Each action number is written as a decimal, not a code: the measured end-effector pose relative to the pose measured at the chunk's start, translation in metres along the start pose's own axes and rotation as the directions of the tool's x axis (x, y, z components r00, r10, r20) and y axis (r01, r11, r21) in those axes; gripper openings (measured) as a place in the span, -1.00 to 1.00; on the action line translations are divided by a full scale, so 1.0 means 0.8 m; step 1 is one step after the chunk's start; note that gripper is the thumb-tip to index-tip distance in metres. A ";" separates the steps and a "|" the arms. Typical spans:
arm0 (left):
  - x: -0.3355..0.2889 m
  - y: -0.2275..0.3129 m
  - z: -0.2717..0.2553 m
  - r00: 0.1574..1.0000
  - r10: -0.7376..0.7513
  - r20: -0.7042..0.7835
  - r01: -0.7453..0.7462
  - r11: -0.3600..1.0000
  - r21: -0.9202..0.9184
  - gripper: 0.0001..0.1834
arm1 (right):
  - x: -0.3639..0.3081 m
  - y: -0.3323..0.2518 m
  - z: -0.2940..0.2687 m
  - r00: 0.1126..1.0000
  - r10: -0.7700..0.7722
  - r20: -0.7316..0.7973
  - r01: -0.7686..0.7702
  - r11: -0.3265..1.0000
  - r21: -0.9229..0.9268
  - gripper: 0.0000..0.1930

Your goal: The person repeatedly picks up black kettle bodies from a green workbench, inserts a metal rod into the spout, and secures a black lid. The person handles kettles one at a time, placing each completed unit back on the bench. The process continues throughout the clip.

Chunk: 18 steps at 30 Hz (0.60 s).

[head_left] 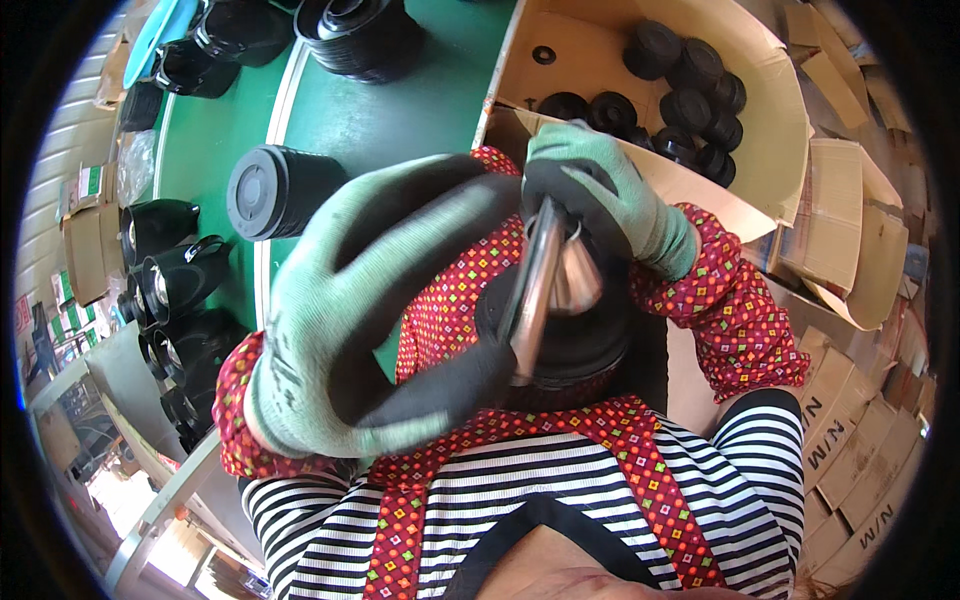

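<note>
Close in front of my chest is a black, rounded vessel-like piece with a shiny metal rim (535, 300), tilted and partly blurred. My right hand (605, 190), in a pale green glove with dark fingers, wraps round its upper black part. Curved in a wide C shape, my left hand (320, 310) wears the same kind of glove; fingers and thumb are apart. Its thumb tip reaches the lower end of the metal rim, and whether it touches cannot be told. Below the piece, a black round body (590, 355) sits at my lap, partly hidden.
On the green table (210, 140) at left stand a black ribbed cylinder (270, 190), a stack of black round parts (355, 35) and several glossy black pots (185, 275). A cardboard box (590, 70) ahead right holds several black round caps. Flattened cartons (850, 440) lie at right.
</note>
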State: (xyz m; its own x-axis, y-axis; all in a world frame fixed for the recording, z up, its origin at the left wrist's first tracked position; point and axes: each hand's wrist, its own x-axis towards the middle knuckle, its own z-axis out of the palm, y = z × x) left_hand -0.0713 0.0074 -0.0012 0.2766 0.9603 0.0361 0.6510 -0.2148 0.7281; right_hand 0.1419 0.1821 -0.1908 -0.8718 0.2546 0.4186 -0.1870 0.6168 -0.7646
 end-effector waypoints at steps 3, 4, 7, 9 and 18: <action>0.040 -0.023 0.048 0.927 0.374 -0.015 -0.367 0.900 -0.234 -0.40 | -0.037 0.002 0.041 0.977 0.088 -0.196 -0.017 0.941 0.339 -0.68; 0.049 -0.021 0.064 0.912 0.411 -0.007 -0.395 0.871 -0.292 -0.46 | -0.045 -0.006 0.048 0.961 0.203 -0.190 -0.104 0.896 0.432 -0.66; 0.061 0.001 0.109 0.918 0.391 -0.073 -0.392 0.860 -0.327 -0.62 | -0.044 0.005 0.040 0.999 -0.026 -0.024 0.031 0.969 0.244 -0.61; 0.068 0.026 0.126 0.961 0.266 -0.073 -0.276 0.936 -0.219 -0.66 | -0.037 -0.003 0.051 0.982 -0.147 -0.119 0.174 0.948 0.265 -0.56; 0.074 0.058 0.158 0.981 0.193 -0.016 -0.193 0.979 -0.069 -0.53 | -0.011 -0.030 0.060 0.945 -0.175 -0.276 0.309 0.754 0.580 -0.73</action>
State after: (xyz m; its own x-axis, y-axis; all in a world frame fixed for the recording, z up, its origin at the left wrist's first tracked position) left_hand 0.0648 0.0322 -0.0519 0.3855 0.9036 0.1868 0.5348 -0.3838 0.7528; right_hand 0.1324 0.1294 -0.1992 -0.6659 0.3387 0.6647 -0.6728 0.1121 -0.7312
